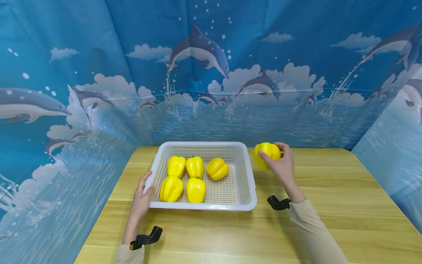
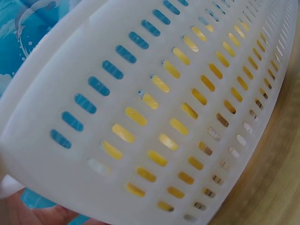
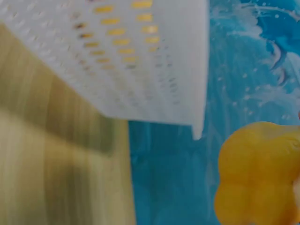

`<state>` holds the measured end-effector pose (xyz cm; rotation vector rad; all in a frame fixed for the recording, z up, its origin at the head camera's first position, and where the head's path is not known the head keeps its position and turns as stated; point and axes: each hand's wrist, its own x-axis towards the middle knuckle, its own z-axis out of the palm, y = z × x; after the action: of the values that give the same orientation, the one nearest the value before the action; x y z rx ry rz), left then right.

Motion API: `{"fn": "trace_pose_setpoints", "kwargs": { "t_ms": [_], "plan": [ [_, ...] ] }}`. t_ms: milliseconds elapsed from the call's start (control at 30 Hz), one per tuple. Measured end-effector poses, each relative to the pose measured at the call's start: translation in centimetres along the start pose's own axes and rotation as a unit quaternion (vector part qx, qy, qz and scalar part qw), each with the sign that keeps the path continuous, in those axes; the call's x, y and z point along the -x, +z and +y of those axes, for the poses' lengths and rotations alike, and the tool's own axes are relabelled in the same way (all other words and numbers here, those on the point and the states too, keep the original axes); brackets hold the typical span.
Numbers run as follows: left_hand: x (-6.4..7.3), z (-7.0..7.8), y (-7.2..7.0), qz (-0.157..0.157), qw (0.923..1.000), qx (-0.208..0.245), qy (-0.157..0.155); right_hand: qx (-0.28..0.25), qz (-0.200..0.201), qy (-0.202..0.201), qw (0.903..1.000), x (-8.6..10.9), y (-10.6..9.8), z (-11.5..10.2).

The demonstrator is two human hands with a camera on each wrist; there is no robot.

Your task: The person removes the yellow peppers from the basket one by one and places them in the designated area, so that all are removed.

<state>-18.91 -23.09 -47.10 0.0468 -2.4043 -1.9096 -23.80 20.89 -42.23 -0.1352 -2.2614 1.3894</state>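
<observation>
A white plastic basket [image 1: 244,183] with slotted walls stands on the table, and several yellow bell peppers [image 1: 196,190] lie inside, mostly in its left part. My left hand [image 1: 142,196] grips the basket's left rim; in the left wrist view its fingers [image 2: 47,213] show below the slotted wall [image 2: 84,136]. Just right of the basket, my right hand [image 1: 283,165] holds another yellow bell pepper [image 1: 265,156] between thumb and fingers, above the table. That same pepper [image 3: 258,173] appears at the lower right of the right wrist view, beside the basket wall [image 3: 183,65].
The wooden table [image 1: 329,198] extends to both sides of the basket and in front of it. Behind and at the sides hangs a blue curtain [image 1: 211,121] printed with dolphins. Each wrist wears a black camera mount [image 1: 278,202].
</observation>
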Motion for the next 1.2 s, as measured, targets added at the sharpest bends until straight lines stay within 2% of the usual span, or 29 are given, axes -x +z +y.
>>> {"fn": "trace_pose_setpoints", "kwargs": {
  "t_ms": [400, 700, 833, 1033, 1200],
  "plan": [
    [-0.1, 0.0, 0.1, -0.002, 1.0000, 0.007, 0.005, 0.029, -0.002, 0.037, 0.9989, -1.4, 0.2, 3.1],
    [-0.1, -0.1, 0.1, 0.010, 0.9998, -0.004, 0.015, 0.045, -0.001, 0.040, 0.9982, -1.7, 0.5, 5.0],
    [-0.1, 0.0, 0.1, 0.007, 0.9998, -0.001, 0.017, 0.054, -0.016, 0.056, 0.9969, -1.9, 0.6, 5.8],
    [-0.1, 0.1, 0.0, 0.001, 0.9999, 0.014, 0.000, 0.065, -0.050, 0.082, 0.9933, -2.0, 0.6, 6.5],
    [-0.1, 0.3, 0.1, 0.000, 0.9999, 0.011, -0.004, 0.073, -0.056, 0.092, 0.9915, -2.2, 0.9, 7.1]
  ]
}}
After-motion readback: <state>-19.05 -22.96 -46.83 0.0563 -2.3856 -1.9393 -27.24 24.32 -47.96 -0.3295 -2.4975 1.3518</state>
